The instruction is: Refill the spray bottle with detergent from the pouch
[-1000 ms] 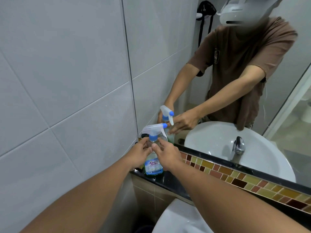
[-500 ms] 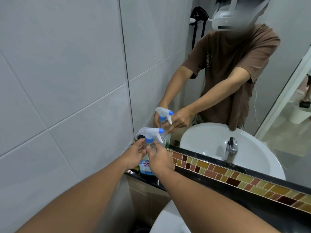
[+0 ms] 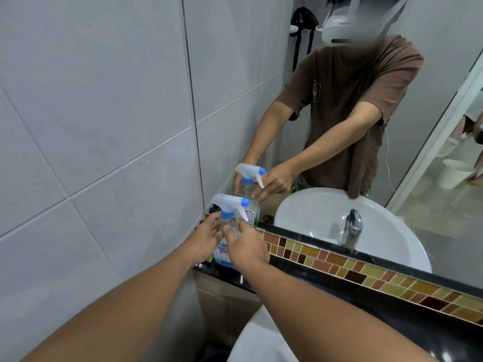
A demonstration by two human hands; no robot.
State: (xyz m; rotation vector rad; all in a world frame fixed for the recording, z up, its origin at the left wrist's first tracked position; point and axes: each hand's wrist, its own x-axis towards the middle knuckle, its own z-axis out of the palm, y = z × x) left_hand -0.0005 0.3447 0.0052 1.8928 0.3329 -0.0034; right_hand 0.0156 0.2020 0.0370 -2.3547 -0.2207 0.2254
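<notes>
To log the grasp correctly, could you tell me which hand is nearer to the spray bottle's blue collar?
Left. The left hand cups the spray bottle, fingertips just beside the blue collar; the right hand grips lower on the body.

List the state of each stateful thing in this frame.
Spray bottle: upright on the black ledge, trigger head on, mostly empty.
Left hand: fingers on the bottle's left side.
Right hand: fingers on its right side.
Faucet, seen in the mirror: no water running.

spray bottle [image 3: 226, 232] on ledge [image 3: 326, 279] | mirror [image 3: 366, 126] behind | basin [image 3: 251, 338] below
</notes>
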